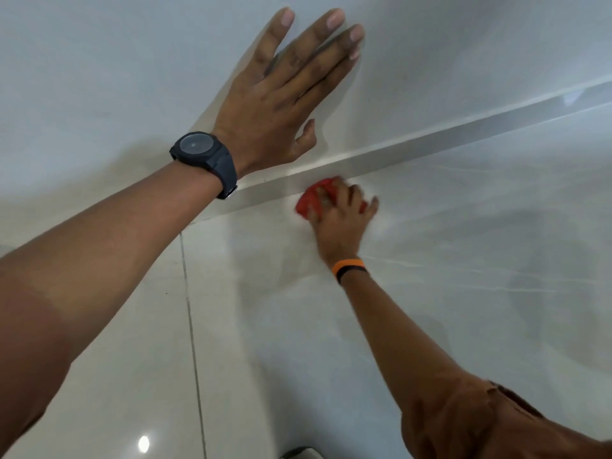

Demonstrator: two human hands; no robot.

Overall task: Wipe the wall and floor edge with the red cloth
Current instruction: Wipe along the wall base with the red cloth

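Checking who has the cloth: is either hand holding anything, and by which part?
The right hand holds the bunched red cloth under its fingers; the left hand holds nothing.

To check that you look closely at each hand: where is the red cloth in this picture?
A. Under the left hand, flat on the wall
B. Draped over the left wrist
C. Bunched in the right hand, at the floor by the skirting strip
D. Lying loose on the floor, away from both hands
C: the red cloth is bunched under the right hand on the floor beside the skirting strip, while the left hand rests flat and empty on the wall.
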